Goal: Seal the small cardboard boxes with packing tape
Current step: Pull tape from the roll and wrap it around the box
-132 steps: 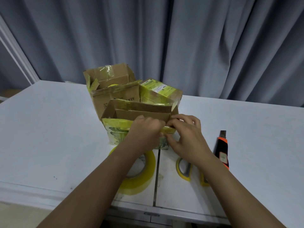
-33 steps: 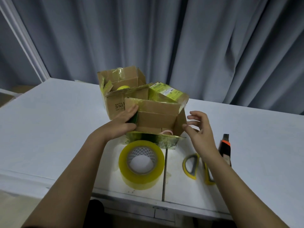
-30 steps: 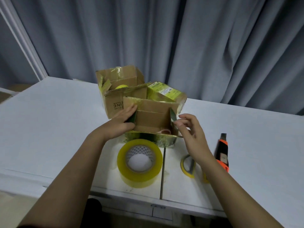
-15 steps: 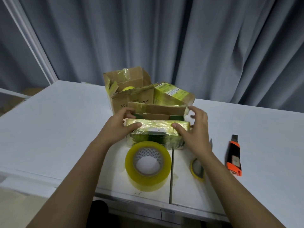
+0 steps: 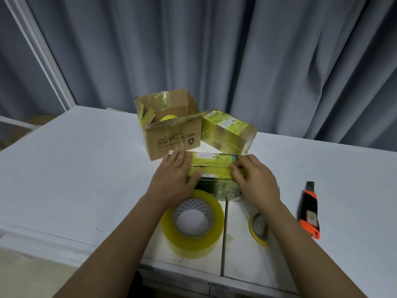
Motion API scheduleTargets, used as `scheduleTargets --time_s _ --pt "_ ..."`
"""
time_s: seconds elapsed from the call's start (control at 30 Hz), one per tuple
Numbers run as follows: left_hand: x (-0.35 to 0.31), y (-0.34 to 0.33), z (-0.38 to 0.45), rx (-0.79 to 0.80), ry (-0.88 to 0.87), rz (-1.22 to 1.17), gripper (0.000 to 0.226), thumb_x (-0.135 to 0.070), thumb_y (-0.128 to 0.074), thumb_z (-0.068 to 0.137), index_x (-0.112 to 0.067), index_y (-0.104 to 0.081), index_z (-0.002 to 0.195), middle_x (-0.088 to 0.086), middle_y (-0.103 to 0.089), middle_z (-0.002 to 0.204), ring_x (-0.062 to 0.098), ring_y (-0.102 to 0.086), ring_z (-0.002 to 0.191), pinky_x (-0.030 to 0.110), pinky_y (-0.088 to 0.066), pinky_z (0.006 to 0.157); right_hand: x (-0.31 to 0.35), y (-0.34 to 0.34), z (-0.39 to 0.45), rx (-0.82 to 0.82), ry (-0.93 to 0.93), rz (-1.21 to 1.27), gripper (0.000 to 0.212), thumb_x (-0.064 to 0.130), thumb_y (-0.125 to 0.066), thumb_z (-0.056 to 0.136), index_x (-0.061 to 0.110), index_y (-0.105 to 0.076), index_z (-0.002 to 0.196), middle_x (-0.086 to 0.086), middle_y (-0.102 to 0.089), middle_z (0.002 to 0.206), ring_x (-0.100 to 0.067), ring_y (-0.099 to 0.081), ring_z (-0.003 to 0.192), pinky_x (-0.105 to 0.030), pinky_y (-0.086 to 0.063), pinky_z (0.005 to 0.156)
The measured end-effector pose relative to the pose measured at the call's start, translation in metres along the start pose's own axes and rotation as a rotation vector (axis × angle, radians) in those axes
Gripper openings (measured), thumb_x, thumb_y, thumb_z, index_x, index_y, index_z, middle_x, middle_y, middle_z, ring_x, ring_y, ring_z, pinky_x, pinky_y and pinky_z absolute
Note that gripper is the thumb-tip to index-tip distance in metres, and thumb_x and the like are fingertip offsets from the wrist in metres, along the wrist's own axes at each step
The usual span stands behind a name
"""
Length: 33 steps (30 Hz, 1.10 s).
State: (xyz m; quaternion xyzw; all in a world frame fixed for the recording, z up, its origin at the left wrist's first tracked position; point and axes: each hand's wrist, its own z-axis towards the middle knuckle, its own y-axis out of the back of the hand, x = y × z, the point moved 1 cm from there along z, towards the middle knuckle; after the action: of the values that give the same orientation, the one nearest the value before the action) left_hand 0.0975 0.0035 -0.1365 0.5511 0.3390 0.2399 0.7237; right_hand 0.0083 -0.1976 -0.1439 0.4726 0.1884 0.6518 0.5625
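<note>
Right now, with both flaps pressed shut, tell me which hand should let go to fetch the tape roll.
Left, probably. The left hand lies flat on the box, directly above the tape roll. The right hand presses the other end, nearer the knife, and could keep the flaps down.

grey curtains (image 5: 236,61), white table (image 5: 75,179), orange utility knife (image 5: 309,211)
</note>
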Motion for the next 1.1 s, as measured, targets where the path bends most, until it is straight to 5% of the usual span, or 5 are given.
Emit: scheduleTargets --time_s 0.3,0.7,0.8,0.97,1.1 --pt "0.007 -0.005 -0.001 0.059 -0.013 0.031 0.08 -0.067 -0.018 0.087 -0.023 -0.008 0.152 0.01 0.005 0.159 0.019 0.007 0.147 0.031 0.008 0.115 -0.012 0.015 -0.018 0.352 -0.182 0.079 0.042 0.045 -0.026 0.102 0.044 -0.034 0.143 0.016 -0.032 0.151 -0.011 -0.021 0.144 -0.037 -0.019 0.115" --pt "0.005 -0.003 -0.004 0.017 0.056 -0.071 0.062 -0.068 -0.03 0.087 -0.045 -0.027 0.145 0.0 -0.007 0.16 0.018 0.002 0.145 0.045 0.009 0.113 0.012 0.053 -0.057 0.042 0.017 0.103 0.022 0.009 -0.058 0.089 0.016 -0.066 0.108 0.0 -0.063 0.115 -0.021 -0.049 0.11 -0.017 -0.03 0.09" --pt "-0.004 0.001 -0.007 -0.076 0.058 -0.055 0.063 -0.067 -0.037 0.087 -0.042 -0.032 0.144 0.0 -0.022 0.155 0.024 -0.011 0.141 0.045 -0.011 0.111 0.032 0.045 -0.073 0.21 0.202 0.136 0.025 0.012 -0.063 0.084 0.015 -0.069 0.108 0.002 -0.062 0.117 -0.02 -0.049 0.112 -0.028 -0.037 0.097" --pt "-0.004 0.012 -0.02 -0.052 0.046 -0.264 0.06 -0.043 -0.055 0.092 -0.032 -0.031 0.146 -0.001 -0.008 0.16 0.017 0.008 0.147 0.044 0.012 0.114 0.056 0.019 -0.095 0.424 0.324 0.162 0.036 0.024 -0.056 0.09 0.019 -0.062 0.125 0.001 -0.04 0.148 -0.019 -0.023 0.141 -0.032 -0.018 0.115" --pt "0.001 0.024 -0.052 -0.151 0.015 -0.374 0.058 -0.021 -0.054 0.095 -0.019 -0.031 0.148 0.005 -0.009 0.159 0.021 0.0 0.147 0.036 -0.004 0.118 0.063 0.013 -0.1 0.445 0.334 0.126 0.039 0.03 -0.061 0.086 0.024 -0.062 0.124 0.005 -0.037 0.15 -0.016 -0.012 0.145 -0.034 -0.009 0.116"
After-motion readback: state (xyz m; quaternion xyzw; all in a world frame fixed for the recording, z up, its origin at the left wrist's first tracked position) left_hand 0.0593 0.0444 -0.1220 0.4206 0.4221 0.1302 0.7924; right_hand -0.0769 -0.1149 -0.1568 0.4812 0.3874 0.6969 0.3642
